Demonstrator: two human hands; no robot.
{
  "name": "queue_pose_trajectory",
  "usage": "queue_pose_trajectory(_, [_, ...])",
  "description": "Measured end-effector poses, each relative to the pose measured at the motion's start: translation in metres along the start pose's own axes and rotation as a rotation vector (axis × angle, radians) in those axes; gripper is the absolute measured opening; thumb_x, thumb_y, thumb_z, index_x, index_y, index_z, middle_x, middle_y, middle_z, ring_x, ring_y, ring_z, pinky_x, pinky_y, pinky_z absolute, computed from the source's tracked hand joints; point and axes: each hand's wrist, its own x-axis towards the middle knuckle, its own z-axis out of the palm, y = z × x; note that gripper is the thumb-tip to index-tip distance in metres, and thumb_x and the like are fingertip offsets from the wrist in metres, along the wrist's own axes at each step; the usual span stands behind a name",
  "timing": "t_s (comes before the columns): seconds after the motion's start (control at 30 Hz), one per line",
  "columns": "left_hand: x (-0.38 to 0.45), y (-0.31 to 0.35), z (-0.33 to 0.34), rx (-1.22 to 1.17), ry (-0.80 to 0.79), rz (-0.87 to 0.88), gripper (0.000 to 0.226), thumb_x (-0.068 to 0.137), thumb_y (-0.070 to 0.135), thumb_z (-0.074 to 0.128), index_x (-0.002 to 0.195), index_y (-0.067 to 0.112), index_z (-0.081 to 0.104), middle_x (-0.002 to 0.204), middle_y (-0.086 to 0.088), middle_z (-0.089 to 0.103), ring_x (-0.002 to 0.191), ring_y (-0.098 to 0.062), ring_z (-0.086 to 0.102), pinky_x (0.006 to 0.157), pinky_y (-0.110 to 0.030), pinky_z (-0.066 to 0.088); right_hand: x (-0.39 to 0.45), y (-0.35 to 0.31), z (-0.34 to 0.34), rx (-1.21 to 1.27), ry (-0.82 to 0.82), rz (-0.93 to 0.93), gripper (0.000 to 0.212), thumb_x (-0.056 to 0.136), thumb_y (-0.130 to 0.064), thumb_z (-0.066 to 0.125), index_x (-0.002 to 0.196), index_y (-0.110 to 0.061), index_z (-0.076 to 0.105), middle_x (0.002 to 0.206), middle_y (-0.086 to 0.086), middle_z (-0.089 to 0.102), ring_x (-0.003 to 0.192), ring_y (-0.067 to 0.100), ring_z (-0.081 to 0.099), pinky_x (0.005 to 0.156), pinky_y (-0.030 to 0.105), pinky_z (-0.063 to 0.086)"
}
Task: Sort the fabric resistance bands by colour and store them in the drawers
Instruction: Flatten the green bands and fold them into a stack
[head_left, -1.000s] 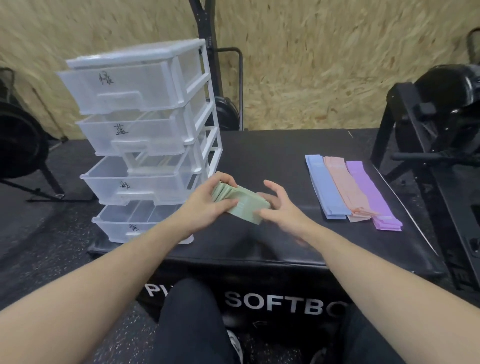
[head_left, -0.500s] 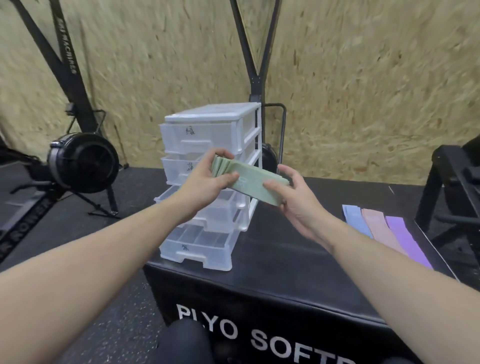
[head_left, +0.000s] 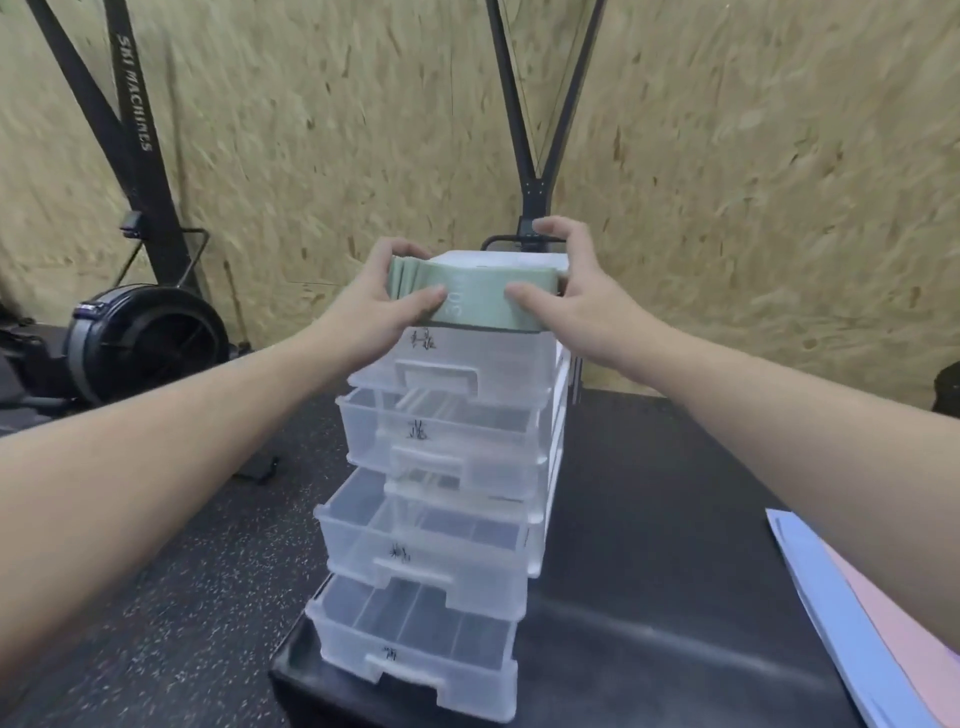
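With the left hand (head_left: 382, 299) and right hand (head_left: 574, 301) both clamped on the ends of the folded stack of green fabric bands (head_left: 470, 296), held just above the open top drawer (head_left: 457, 358) of the clear plastic drawer unit (head_left: 431, 519), the stack probably wants lowering level and square so no folds snag the rim.

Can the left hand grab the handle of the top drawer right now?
Probably not yet: the left hand grips the green bands together with the right hand. The top drawer's handle sits close below, uncovered.
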Motion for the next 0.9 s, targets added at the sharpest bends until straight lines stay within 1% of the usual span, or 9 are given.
queue_pose_trajectory(0.1, [0.019, -0.014, -0.009, 0.071, -0.031, -0.034, 0.042, 0.091, 0.037, 0.071, 0.122, 0.024, 0.046, 0.104, -0.005, 0.062, 0.09, -0.019, 0.063, 0.088, -0.043, 0.053, 0.019, 0.003, 0.008, -0.123, -0.022, 0.015, 0.054, 0.099, -0.04, 0.053, 0.142, -0.042, 0.021, 0.102, -0.001, 0.06, 0.076, 0.014, 0.06, 0.072, 0.028, 0.05])
queue_pose_trajectory(0.2, [0.029, -0.019, -0.014, 0.109, -0.088, -0.083, 0.052, 0.085, 0.046, 0.069, 0.124, 0.023, 0.044, 0.109, -0.007, 0.062, 0.095, -0.023, 0.066, 0.086, -0.039, 0.057, 0.028, 0.0, 0.014, -0.239, -0.049, 0.048, 0.051, 0.099, -0.044, 0.047, 0.141, -0.046, 0.018, 0.086, -0.003, 0.063, 0.07, 0.02, 0.066, 0.073, 0.037, 0.052])
queue_pose_trajectory(0.33, [0.035, -0.019, -0.014, 0.04, -0.119, -0.093, 0.033, 0.097, 0.026, 0.064, 0.118, 0.015, 0.042, 0.101, -0.004, 0.058, 0.077, -0.015, 0.063, 0.059, -0.02, 0.054, 0.029, -0.006, 0.02, -0.302, -0.042, 0.122, 0.05, 0.101, -0.04, 0.04, 0.144, -0.04, 0.017, 0.098, -0.001, 0.066, 0.068, 0.017, 0.073, 0.069, 0.029, 0.052])
queue_pose_trajectory(0.5, [0.023, -0.017, -0.022, 0.031, -0.144, -0.087, 0.036, 0.097, 0.031, 0.063, 0.12, 0.011, 0.043, 0.104, -0.006, 0.061, 0.077, -0.018, 0.063, 0.051, -0.015, 0.047, 0.012, -0.019, 0.033, -0.254, 0.055, 0.19, 0.048, 0.097, -0.039, 0.041, 0.14, -0.038, 0.02, 0.11, 0.002, 0.062, 0.071, 0.022, 0.074, 0.087, 0.037, 0.055])
queue_pose_trajectory(0.6, [0.01, -0.012, -0.031, 0.038, -0.15, -0.087, 0.033, 0.097, 0.033, 0.062, 0.12, 0.018, 0.043, 0.103, -0.001, 0.061, 0.075, -0.014, 0.062, 0.05, -0.013, 0.047, 0.004, -0.034, 0.039, -0.244, 0.047, 0.24, 0.046, 0.095, -0.039, 0.042, 0.137, -0.037, 0.024, 0.11, 0.008, 0.065, 0.072, 0.022, 0.074, 0.089, 0.039, 0.055])
queue_pose_trajectory(0.67, [0.004, -0.009, -0.036, 0.025, -0.149, -0.103, 0.032, 0.098, 0.031, 0.061, 0.121, 0.017, 0.044, 0.1, 0.002, 0.059, 0.072, -0.009, 0.06, 0.05, -0.014, 0.047, 0.0, -0.043, 0.04, -0.232, 0.033, 0.259, 0.045, 0.095, -0.039, 0.044, 0.137, -0.033, 0.027, 0.103, 0.007, 0.064, 0.075, 0.022, 0.075, 0.083, 0.033, 0.053])
queue_pose_trajectory(0.73, [0.002, -0.008, -0.038, 0.033, -0.152, -0.126, 0.03, 0.097, 0.033, 0.062, 0.118, 0.019, 0.046, 0.1, 0.003, 0.059, 0.073, -0.009, 0.06, 0.057, -0.021, 0.048, -0.001, -0.05, 0.039, -0.212, 0.03, 0.287, 0.042, 0.096, -0.039, 0.046, 0.134, -0.028, 0.031, 0.1, 0.006, 0.06, 0.082, 0.025, 0.075, 0.076, 0.029, 0.052])
queue_pose_trajectory(0.83, [0.011, -0.006, -0.041, 0.02, -0.178, -0.21, 0.029, 0.094, 0.035, 0.065, 0.113, 0.021, 0.049, 0.103, 0.004, 0.06, 0.085, -0.011, 0.059, 0.071, -0.03, 0.047, 0.006, -0.054, 0.039, -0.199, 0.026, 0.348, 0.036, 0.093, -0.038, 0.048, 0.125, -0.024, 0.038, 0.103, 0.005, 0.063, 0.079, 0.025, 0.075, 0.086, 0.033, 0.053])
queue_pose_trajectory(0.9, [0.02, -0.006, -0.045, 0.034, -0.216, -0.279, 0.027, 0.092, 0.035, 0.068, 0.11, 0.024, 0.051, 0.106, 0.003, 0.061, 0.091, -0.013, 0.06, 0.077, -0.034, 0.048, 0.014, -0.058, 0.038, -0.216, -0.01, 0.381, 0.032, 0.093, -0.035, 0.05, 0.121, -0.019, 0.044, 0.091, 0.003, 0.061, 0.072, 0.023, 0.071, 0.065, 0.024, 0.051])
